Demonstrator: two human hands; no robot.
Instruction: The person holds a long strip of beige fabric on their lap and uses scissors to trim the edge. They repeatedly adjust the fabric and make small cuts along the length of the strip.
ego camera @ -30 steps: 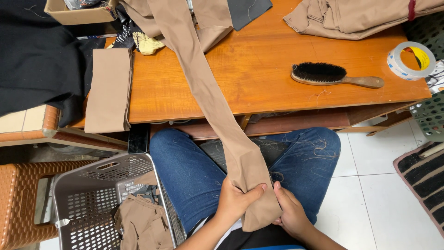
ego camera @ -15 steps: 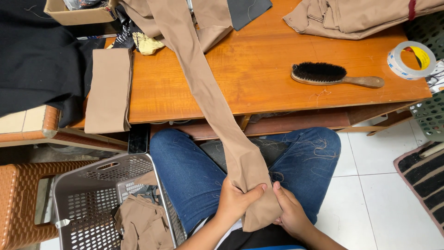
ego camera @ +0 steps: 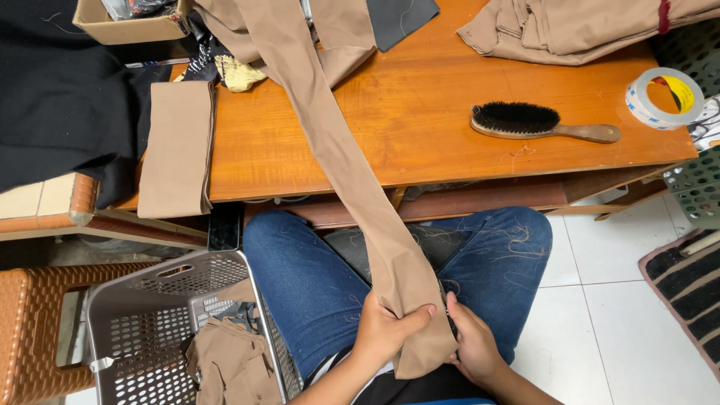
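A long tan fabric strip (ego camera: 341, 161) runs from the wooden table (ego camera: 420, 142) down over its front edge to my lap. My left hand (ego camera: 386, 334) grips the strip's lower end from the left, thumb across the cloth. On the right edge of the same end, my right hand (ego camera: 472, 345) pinches the cloth, partly hidden behind it. Both hands rest above my blue jeans (ego camera: 315, 285).
A grey plastic basket (ego camera: 142, 315) with tan cloth pieces stands at my left, beside a brown woven stool (ego camera: 34, 330). On the table lie a folded tan piece (ego camera: 178, 150), a black-bristled brush (ego camera: 540, 124), a tape roll (ego camera: 664, 97), a cardboard box (ego camera: 127, 22) and piled tan fabric (ego camera: 570, 26). Black cloth (ego camera: 60, 97) drapes at left.
My hands have barely shifted on the strip's end; the strip and everything on the table stay where they were.
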